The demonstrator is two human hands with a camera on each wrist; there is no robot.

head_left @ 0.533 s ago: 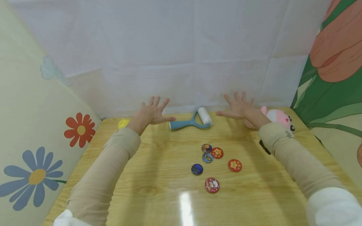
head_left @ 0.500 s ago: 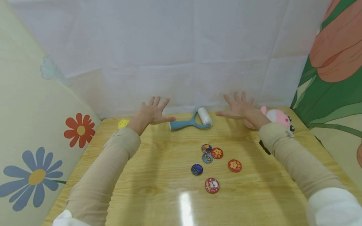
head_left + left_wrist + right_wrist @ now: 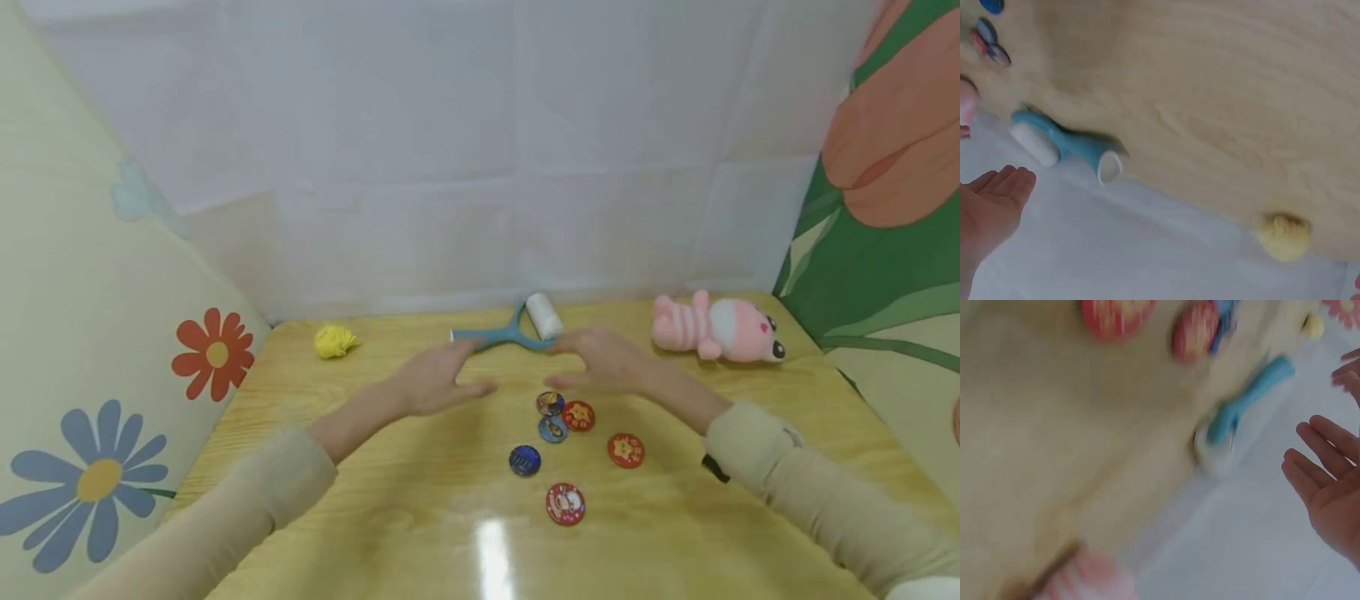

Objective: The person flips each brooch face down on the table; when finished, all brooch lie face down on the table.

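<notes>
The left grip [image 3: 442,379] and right grip [image 3: 603,360] are both up over the desk [image 3: 420,517], fingers straight, nothing held. The blue roller [image 3: 516,332] lies on the desk by the back cloth [image 3: 420,233], behind and between them, touching neither. Six round badges [image 3: 578,415] lie nearer, three bunched up. A pink toy [image 3: 738,331] lies right, a yellow ball [image 3: 335,341] left.

Table [image 3: 390,517] with wood grain | 12 o'clock: blue roller [image 3: 514,332] with white head | 10 o'clock: small yellow thing [image 3: 334,342] | 2 o'clock: pink plush toy [image 3: 720,329], lying | centre: six round badges [image 3: 578,415], three are touching
</notes>
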